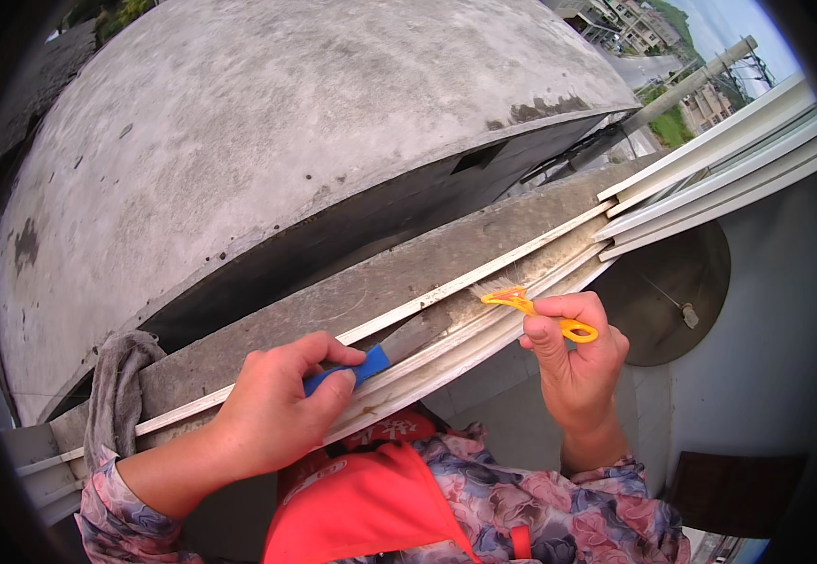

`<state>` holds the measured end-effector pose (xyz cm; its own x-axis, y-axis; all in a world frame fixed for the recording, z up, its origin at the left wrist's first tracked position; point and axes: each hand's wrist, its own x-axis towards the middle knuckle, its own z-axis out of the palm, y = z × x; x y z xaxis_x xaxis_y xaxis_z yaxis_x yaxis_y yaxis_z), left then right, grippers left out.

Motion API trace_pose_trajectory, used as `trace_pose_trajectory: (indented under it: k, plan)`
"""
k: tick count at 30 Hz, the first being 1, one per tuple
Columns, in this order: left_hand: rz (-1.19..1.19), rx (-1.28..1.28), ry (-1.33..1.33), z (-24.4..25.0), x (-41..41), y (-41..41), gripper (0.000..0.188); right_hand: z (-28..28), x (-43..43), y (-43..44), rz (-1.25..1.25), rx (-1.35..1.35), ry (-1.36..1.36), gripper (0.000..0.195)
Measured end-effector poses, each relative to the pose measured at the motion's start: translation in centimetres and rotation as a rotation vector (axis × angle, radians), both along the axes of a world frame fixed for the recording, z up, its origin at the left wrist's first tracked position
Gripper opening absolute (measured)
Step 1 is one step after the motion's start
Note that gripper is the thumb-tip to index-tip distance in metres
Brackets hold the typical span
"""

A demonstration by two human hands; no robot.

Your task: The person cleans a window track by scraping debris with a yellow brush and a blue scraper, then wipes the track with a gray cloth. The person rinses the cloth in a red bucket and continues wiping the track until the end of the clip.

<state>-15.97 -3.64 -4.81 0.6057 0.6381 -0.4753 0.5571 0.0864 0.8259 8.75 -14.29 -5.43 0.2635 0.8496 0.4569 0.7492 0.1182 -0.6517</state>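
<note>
My left hand (274, 402) grips the blue handle of a scraper (379, 362). A grey blade appears to reach from it along the dirty track of a white sliding-window frame (373, 388), hard to tell from the grime. My right hand (577, 359) holds a small yellow brush (510, 299) between thumb and fingers, by its looped handle. Its pale bristles point left, over the track and close to the outer rail (450, 285). Dust and brown dirt line the channel between the rails.
A grey cloth (116, 388) hangs over the sill at the left. Beyond the concrete ledge (295, 303) lies a dark gap, then a concrete roof slab (309, 127). White window sashes (718, 162) stand at the right. A round dark object (662, 296) sits below them indoors.
</note>
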Motion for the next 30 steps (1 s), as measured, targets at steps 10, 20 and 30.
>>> trace_pose_trajectory:
  k: [10, 20, 30]
  plan:
    - [0.006, -0.017, 0.002, 0.0, 0.0, 0.1, 0.021, -0.3, -1.5, -1.0, -0.004, 0.039, 0.091, 0.027]
    - [0.006, -0.057, 0.01, 0.4, 0.3, 0.3, 0.021, -0.5, -1.4, -1.2, -0.017, 0.023, 0.088, 0.022]
    - [-0.041, 0.004, -0.031, -0.1, 0.2, 0.3, 0.018, -1.4, 0.4, -0.1, -0.133, -0.027, 0.022, 0.022]
